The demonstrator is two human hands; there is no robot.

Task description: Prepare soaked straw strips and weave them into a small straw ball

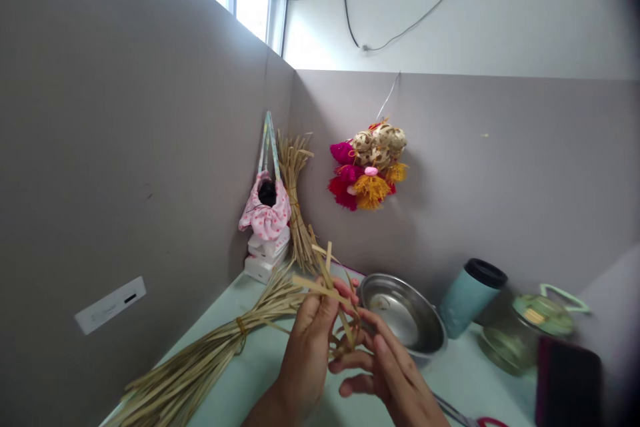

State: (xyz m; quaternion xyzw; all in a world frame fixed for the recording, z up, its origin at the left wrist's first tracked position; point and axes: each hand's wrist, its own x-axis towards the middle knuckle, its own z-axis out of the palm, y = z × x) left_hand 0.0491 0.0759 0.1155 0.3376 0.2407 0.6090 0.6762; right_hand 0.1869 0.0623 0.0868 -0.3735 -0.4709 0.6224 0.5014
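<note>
A small, partly woven piece of flat straw strips (345, 330) is held up over the table between both hands. Its loose strip ends stick out upward and to the left. My left hand (311, 333) pinches the crossed strips between thumb and fingers. From the right, my right hand (393, 363) grips the weave with its forefinger and thumb side, while its lower fingers are bent and partly spread. The hands cover some of the weave. Left of them lies a tied bundle of straw strips (220, 347).
Behind the hands stands a metal bowl (430, 317), with a teal tumbler (467, 300), a green-lidded glass pot (520, 333) and a dark phone-like slab (569, 380) to the right. Red-handled scissors (467, 419) lie in front. Woven balls with tassels (373, 163) hang on the wall.
</note>
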